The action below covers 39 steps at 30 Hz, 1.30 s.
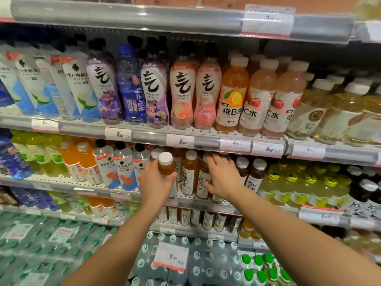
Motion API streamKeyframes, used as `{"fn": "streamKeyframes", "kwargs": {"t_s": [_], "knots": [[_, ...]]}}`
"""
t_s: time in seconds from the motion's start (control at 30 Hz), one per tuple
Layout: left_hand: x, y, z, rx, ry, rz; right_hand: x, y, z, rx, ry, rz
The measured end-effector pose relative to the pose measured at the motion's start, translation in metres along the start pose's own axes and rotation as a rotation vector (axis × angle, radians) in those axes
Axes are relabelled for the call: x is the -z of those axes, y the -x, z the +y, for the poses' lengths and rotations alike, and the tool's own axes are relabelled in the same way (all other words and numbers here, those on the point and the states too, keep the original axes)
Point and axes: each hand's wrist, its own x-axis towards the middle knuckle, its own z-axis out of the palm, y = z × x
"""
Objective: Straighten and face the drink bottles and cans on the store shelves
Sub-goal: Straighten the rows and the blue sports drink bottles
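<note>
On the second shelf [107, 194] stands a row of amber tea bottles with white caps. My left hand [155, 183] grips the leftmost of them, an amber bottle [166, 165], with its cap showing above my fingers. My right hand [221, 177] grips a second amber bottle [203, 185] two places to the right, my fingers curled over its top and hiding the cap. Between the two stands another upright amber bottle [189, 174] with its label facing out. Darker brown bottles [254, 173] follow to the right.
The upper shelf holds white-blue, purple, pink and orange bottles [182, 93] in a tight row. Orange juice [81, 162] and clear black-capped bottles [122, 166] stand left of my hands, yellow-green ones [292, 184] right. Shrink-wrapped water packs [171, 259] lie below. Price tags line the shelf edges.
</note>
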Motion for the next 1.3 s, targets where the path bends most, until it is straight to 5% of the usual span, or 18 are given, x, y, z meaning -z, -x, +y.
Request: {"fn": "streamKeyframes", "kwargs": {"t_s": [0.77, 1.07, 1.3], "knots": [[-0.049, 0.0, 0.004, 0.026, -0.133, 0.038, -0.008, -0.001, 0.002, 0.001, -0.022, 0.021], [-0.04, -0.001, 0.014, -0.118, -0.409, 0.024, -0.009, -0.002, 0.002, 0.014, -0.032, 0.031], [-0.023, -0.016, 0.032, -0.079, -0.39, -0.001, -0.01, -0.001, 0.004, 0.024, -0.028, 0.024]]}}
